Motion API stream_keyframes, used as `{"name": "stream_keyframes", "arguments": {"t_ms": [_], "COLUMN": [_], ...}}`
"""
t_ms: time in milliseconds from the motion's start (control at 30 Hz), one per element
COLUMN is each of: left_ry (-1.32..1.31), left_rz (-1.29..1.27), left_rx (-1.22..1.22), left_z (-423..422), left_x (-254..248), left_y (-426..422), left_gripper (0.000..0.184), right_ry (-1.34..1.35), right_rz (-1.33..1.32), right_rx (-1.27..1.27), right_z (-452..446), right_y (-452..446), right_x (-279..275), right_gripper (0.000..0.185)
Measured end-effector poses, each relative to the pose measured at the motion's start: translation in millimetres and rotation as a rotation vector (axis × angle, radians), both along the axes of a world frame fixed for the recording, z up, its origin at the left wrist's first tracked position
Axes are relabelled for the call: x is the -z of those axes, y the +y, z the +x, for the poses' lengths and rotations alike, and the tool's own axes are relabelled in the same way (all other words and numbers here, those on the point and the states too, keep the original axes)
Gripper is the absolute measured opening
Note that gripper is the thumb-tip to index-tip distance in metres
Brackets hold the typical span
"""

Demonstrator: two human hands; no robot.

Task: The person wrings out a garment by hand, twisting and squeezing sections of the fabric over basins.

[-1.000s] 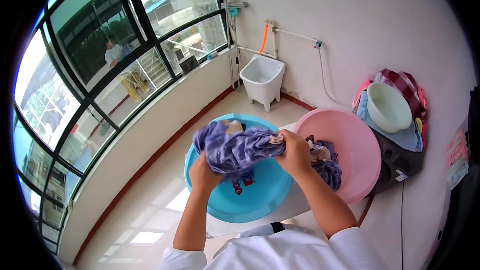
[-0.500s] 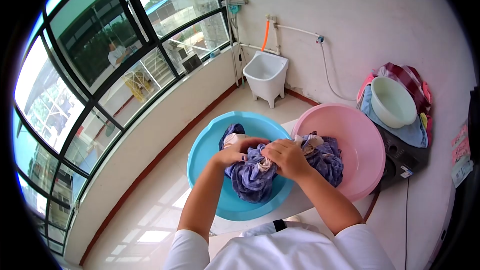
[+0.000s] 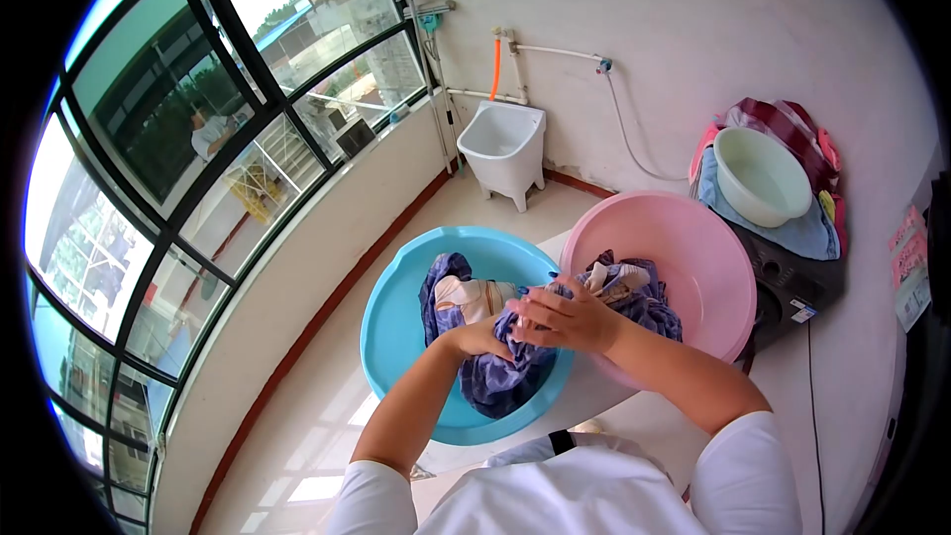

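A purple-blue patterned garment (image 3: 502, 383) lies bunched in the light-blue basin (image 3: 388, 376). A pale, cream-coloured part (image 3: 466, 297) shows on top of the cloth. My left hand (image 3: 480, 339) is closed on the garment from the left, its fingertips partly buried in the folds. Just right of it, my right hand (image 3: 570, 317) rests over the cloth with fingers stretched and slightly apart. More patterned cloth (image 3: 649, 302) spreads into the pink basin (image 3: 708, 337); whether it is the same piece is hidden behind my right hand.
The basins stand side by side on a light surface. Behind them is a white mop sink (image 3: 503, 144) near an orange hose. At right, a pale basin (image 3: 761, 178) sits on cloths over a dark machine (image 3: 792, 282). Windows (image 3: 198, 139) line the left wall.
My right hand has gone from gripping the cloth to fingers stretched over it. My left hand has shifted lower and right, uncovering the cream-coloured part. The view has shifted slightly.
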State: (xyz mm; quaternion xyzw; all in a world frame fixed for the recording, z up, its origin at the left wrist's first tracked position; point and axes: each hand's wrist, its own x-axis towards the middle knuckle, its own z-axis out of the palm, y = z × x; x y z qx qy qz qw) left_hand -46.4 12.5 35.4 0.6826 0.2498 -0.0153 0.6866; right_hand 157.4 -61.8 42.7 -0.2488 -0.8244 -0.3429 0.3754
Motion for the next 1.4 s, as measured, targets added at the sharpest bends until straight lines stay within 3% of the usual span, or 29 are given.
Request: {"name": "stream_keyframes", "arguments": {"t_ms": [100, 167, 233, 267, 300, 367, 400, 433, 500, 533, 600, 633, 733, 1000, 1067, 1167, 1267, 1333, 1367, 1400], "left_ry": [0.09, -0.034, 0.016, -0.005, -0.007, 0.403, 0.413, 0.411, 0.394, 0.326, 0.258, 0.187, 0.097, -0.07, -0.128, -0.037, -0.03, -0.003, 0.022, 0.017], "left_rz": [-0.137, -0.231, 0.101, 0.365, 0.366, 0.759, 0.968, 0.964, 1.261, 1.392, 1.5, 1.608, 1.677, 1.756, 1.805, 1.783, 1.722, 1.682, 1.641, 1.642], "left_rx": [0.036, 0.061, 0.072, 0.003, 0.0, -0.117, -0.212, -0.216, -0.305, -0.35, -0.356, -0.356, -0.364, -0.36, -0.372, -0.337, -0.326, -0.314, -0.298, -0.305], "left_z": [-4.1, 3.2, 10.8, 13.8, 18.5, 25.9, 25.3, 25.0, 23.8, 22.1, 16.1, 13.3, 9.5, 4.6, 5.6, 3.3, 2.3, 1.1, 1.4, 1.9], "left_x": [10.3, 17.2, 7.5, 5.8, -2.1, -15.9, -9.2, -5.6, -0.7, 5.3, 9.9, 11.8, 20.2, 24.3, 26.2, 31.7, 32.5, 30.0, 29.1, 28.8], "left_y": [2.4, -1.4, -9.0, -16.9, -21.0, -26.1, -28.9, -26.6, -23.0, -20.8, -13.3, -9.3, -4.3, -6.6, -4.8, -4.2, -7.4, -7.5, -7.5, -7.9], "left_gripper": [0.079, 0.074, 0.074, 0.06, 0.06, 0.043, 0.033, 0.033, 0.027, 0.019, 0.017, 0.015, 0.015, 0.013, 0.02, 0.019, 0.021, 0.022, 0.022, 0.022], "right_ry": [-0.076, -0.109, -0.183, -0.194, -0.197, -0.248, -0.181, -0.188, -0.061, -0.07, 0.11, 0.109, 0.477, 0.422, 0.399, 0.435, 0.358, 0.104, 0.099, -0.005], "right_rz": [-0.121, -0.137, -0.289, -0.325, -0.323, -0.61, -0.732, -0.733, -1.207, -1.209, -1.558, -1.557, -2.084, -2.358, -2.454, -2.484, -2.416, -2.169, -2.166, -1.85], "right_rx": [0.09, 0.141, 0.34, 0.357, 0.354, 0.504, 0.516, 0.514, 0.568, 0.567, 0.485, 0.485, 0.304, 0.123, 0.084, 0.067, 0.117, 0.256, 0.261, 0.448], "right_z": [-2.8, -2.5, -6.9, -6.8, -6.2, -5.2, -7.8, -10.9, -18.9, -21.7, -26.4, -27.4, -31.3, -23.7, -23.5, -23.6, -28.4, -32.4, -34.5, -38.7], "right_y": [-1.0, 7.1, 9.1, 8.8, 10.5, 12.0, 10.9, 10.5, 11.3, 14.3, 23.3, 26.4, 30.3, 51.2, 53.2, 49.6, 46.6, 45.5, 41.9, 33.2], "right_x": [-9.8, -4.3, -0.1, 1.2, 1.9, 5.5, 0.6, -5.0, -16.0, -16.4, -15.8, -16.4, -20.9, 7.5, 4.0, -0.3, -0.7, -0.4, -1.4, -8.6], "right_gripper": [0.024, 0.023, 0.02, 0.015, 0.015, 0.01, 0.011, 0.011, 0.014, 0.014, 0.015, 0.015, 0.021, 0.025, 0.027, 0.03, 0.027, 0.035, 0.035, 0.041]}}
